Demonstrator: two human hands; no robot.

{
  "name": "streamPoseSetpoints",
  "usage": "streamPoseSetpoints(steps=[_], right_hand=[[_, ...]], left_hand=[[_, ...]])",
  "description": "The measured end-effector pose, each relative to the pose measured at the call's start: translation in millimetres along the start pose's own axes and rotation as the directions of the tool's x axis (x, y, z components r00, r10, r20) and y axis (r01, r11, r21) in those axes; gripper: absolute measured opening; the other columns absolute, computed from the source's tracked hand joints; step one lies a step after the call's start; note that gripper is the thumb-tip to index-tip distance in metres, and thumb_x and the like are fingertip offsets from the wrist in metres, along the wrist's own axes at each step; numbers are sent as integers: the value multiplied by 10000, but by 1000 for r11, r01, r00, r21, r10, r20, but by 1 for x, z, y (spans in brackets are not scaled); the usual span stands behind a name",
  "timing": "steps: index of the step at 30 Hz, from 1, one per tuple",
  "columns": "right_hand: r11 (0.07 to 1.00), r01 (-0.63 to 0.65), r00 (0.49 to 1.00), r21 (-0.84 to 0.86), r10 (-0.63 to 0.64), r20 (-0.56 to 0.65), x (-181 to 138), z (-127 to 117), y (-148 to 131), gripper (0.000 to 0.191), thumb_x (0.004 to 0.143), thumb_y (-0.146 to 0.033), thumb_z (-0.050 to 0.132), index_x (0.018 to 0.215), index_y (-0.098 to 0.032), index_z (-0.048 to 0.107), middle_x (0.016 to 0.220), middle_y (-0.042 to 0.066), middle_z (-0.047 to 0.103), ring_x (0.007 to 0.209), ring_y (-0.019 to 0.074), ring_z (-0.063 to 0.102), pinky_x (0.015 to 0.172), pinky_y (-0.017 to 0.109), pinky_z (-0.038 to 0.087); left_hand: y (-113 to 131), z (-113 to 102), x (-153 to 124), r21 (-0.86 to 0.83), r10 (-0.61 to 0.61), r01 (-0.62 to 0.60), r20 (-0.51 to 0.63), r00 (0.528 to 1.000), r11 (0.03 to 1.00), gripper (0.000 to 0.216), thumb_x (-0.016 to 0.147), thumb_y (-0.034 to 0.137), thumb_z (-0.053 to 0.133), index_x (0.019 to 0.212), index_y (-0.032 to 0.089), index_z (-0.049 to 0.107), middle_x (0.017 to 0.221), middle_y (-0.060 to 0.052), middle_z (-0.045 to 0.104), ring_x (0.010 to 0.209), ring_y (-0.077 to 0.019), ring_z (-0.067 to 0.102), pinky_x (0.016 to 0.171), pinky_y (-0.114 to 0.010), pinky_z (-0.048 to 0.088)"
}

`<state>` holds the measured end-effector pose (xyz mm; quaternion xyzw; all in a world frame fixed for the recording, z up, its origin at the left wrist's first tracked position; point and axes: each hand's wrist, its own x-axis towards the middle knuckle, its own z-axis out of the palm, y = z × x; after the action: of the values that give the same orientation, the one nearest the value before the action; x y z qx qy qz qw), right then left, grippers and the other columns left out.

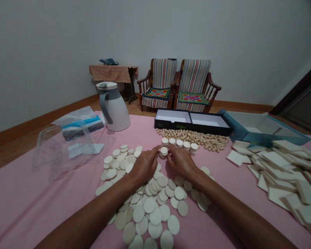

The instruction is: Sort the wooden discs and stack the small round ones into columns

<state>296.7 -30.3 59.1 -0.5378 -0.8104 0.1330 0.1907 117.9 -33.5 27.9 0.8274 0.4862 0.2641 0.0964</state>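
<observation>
A short stack of round pale wooden discs point(163, 152) stands between my two hands on the pink cloth. My left hand point(145, 165) has its thumb and fingers curled against the stack's left side. From the right, my right hand point(181, 162) closes its fingertips on the same stack. Just behind it runs a row of several similar disc stacks point(179, 143), partly covered by my right hand. A wide heap of loose wooden discs point(155, 216) spreads under and in front of my forearms, and some of it is hidden by them.
Small wooden beads point(197, 137) lie before a black two-part box point(172, 123). A blue open box point(261, 138) and piled square wooden tiles point(282, 173) are at right. At left stand a white-grey jug point(118, 110), a clear plastic container point(62, 145) and a blue-black carton point(83, 127).
</observation>
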Motion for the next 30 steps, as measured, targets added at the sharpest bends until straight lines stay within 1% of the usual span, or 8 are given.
streamPoseSetpoints(steps=[6,10,12,15,18,21,26,30], right_hand=[[999,32,999,2,-32,-26,3,-2,-5,325,835,-141,458,1127,-165,598,935,83,684,849,200,598,672,271,368],[1000,-2,1000,-2,2,-11,0,-9,-1,291,829,-136,468,1085,-161,604,911,77,682,785,183,594,657,269,356],[999,-21,999,-27,22,43,-6,-17,2,239,799,-120,492,1001,-149,617,867,74,667,740,170,574,630,263,339],[999,11,977,-50,-1,212,-23,-28,9,163,763,-138,535,902,-158,616,828,60,635,722,163,547,595,256,308],[994,90,939,-58,-65,338,-40,-30,15,183,740,-148,558,914,-184,600,885,50,606,748,160,539,595,254,292],[990,135,919,-47,-107,379,-49,-25,17,218,731,-139,562,940,-200,578,941,43,574,756,149,534,598,252,286],[989,142,922,-46,-115,370,-44,-15,12,226,728,-108,544,932,-199,579,949,48,554,812,158,531,624,253,302],[972,129,966,-195,-78,246,-39,-14,7,163,822,-119,467,938,-168,570,947,79,564,865,184,522,661,275,315]], left_hand=[[1,-2,0,-36,17,-17,6,1000,999,554,817,72,451,1349,220,401,1043,-69,692,935,-230,648,821,-375,501],[2,-2,0,-29,9,-10,-17,1000,1000,554,808,70,461,1343,205,410,1054,-75,689,944,-235,644,829,-386,502],[4,-3,0,-33,-23,21,-50,999,999,543,800,66,468,1326,195,432,1061,-77,687,942,-232,644,829,-383,505],[5,-6,1,-82,-78,70,-98,992,994,524,786,57,476,1292,195,466,1061,-64,687,957,-211,643,854,-366,502],[5,-8,2,-127,-115,100,-119,986,987,492,787,69,482,1259,205,492,1037,-48,694,948,-197,649,865,-364,502],[3,-7,2,-180,-143,118,-135,980,977,476,776,68,482,1229,210,511,1027,-39,699,930,-180,658,858,-349,513],[-3,-2,2,-257,-167,130,-125,978,958,414,759,69,481,1143,201,564,988,-31,712,903,-160,673,829,-311,533],[-6,2,3,-249,-166,130,-129,978,960,360,770,94,491,1098,201,592,975,-28,716,900,-160,679,826,-307,540]])
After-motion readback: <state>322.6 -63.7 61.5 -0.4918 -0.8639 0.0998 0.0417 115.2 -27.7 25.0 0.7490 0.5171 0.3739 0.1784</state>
